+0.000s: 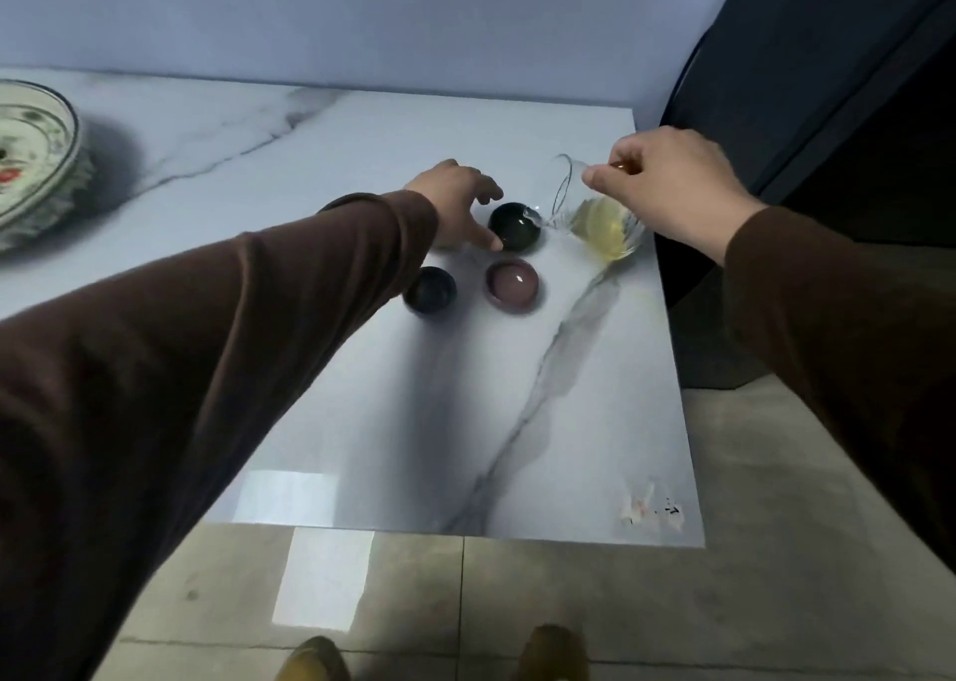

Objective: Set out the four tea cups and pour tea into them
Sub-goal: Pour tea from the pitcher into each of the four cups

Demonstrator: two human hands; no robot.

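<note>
A person's right hand (672,188) is gripping a tilted glass pitcher (595,214), its spout over a dark cup (513,226) on the marble table (362,395), while the left hand (455,204), fingers spread, is touching that cup's side.

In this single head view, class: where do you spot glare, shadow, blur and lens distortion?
Head view: window glare on the table near edge and the floor; soft shadow beside the patterned plate; slight motion blur on the left hand and glass pitcher; wide-angle bending at the edges.
</note>
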